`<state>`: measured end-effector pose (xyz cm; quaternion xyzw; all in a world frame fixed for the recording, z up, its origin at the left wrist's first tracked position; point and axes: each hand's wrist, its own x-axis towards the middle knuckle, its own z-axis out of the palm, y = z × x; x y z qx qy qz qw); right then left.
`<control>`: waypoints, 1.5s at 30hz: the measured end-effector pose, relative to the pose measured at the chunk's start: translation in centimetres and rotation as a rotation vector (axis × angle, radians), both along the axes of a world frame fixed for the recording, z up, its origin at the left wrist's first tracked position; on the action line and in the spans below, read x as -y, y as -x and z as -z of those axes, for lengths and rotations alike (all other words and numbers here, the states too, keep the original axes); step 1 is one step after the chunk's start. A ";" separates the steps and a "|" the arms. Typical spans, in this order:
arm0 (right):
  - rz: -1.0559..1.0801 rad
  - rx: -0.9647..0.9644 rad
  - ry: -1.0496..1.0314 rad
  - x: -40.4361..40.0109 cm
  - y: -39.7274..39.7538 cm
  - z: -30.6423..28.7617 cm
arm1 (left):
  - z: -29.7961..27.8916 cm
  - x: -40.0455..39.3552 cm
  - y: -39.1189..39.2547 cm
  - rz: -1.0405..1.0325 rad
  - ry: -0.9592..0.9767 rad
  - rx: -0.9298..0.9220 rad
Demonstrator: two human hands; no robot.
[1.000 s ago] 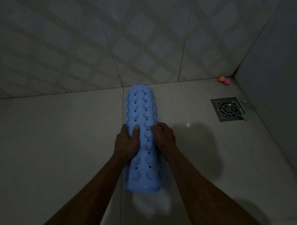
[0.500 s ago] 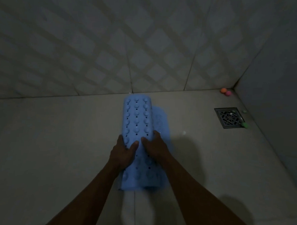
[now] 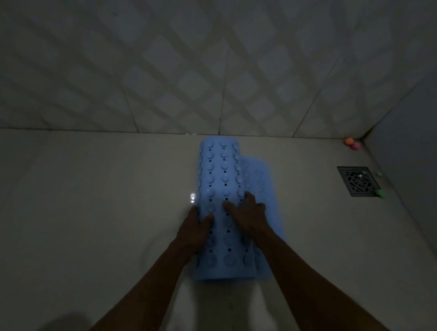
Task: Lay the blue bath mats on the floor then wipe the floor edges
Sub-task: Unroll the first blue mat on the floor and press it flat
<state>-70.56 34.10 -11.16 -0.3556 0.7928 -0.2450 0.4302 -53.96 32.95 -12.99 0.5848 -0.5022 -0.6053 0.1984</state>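
- The blue bath mat (image 3: pixel 221 180) sat on the floor (image 3: pixel 85 209), still mostly a roll, its far end close to the foot of the tiled wall (image 3: pixel 167 63) and its near end toward the person.
- A flat strip of it had come free on the right side of the roll and lay spread on the tile, so the unrolling looked only just begun.
- The left hand (image 3: pixel 197 229) was on the left flank of the roll, thumb over the top and fingers wrapped down the side. That read as a grip!
- The right hand (image 3: pixel 245 214) lay on top of the roll near its right edge, fingers stretched forward and flat against the studded surface, pressing rather than gripping.
- The suction cups faced up on the roll, with small holes between them.
- Off to the right, the floor drain (image 3: pixel 358 181) sat well apart from the mat, with a green ball (image 3: pixel 380 193) at its corner and two small balls, orange (image 3: pixel 349 141) and pink (image 3: pixel 355 145), tucked in the far corner.
- Progress call: early days. One mat was partly out and not yet flat; no other mat was in view.
- Nothing to wipe with was in view either, so the floor edges looked like a step still to come.
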 end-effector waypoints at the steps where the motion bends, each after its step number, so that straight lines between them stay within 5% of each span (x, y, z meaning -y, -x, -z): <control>1: -0.003 -0.001 0.008 0.1 -0.4 0.0 | -0.1 0.0 -0.3 -0.012 -0.008 0.004; 5: 0.016 0.051 0.103 0.6 -3.2 -0.6 | -0.8 0.4 -2.1 -0.080 0.009 0.014; 8: -0.002 -0.081 0.112 1.1 -5.0 -0.9 | -1.2 0.8 -4.0 -0.070 0.047 0.006; 13: -0.056 -0.170 -0.019 1.0 -7.8 -1.2 | -0.5 0.5 -7.5 -0.026 0.062 0.044; 20: -0.024 -0.040 0.165 2.0 -10.9 -1.2 | -2.7 -0.3 -10.4 -0.038 0.106 0.116; 27: -0.195 -0.097 0.010 3.8 -12.4 -0.2 | -3.9 -0.3 -10.6 -0.117 0.128 0.275; 34: 0.083 0.006 0.282 3.6 -14.7 0.5 | -2.5 -1.0 -9.7 -0.227 0.118 0.393; 40: -0.085 0.092 -0.023 4.6 -15.2 0.7 | -3.2 -0.6 -10.4 -0.256 0.045 0.497; 45: -0.119 0.139 0.107 3.8 -15.8 -0.1 | -3.0 -0.3 -11.5 -0.260 0.029 0.478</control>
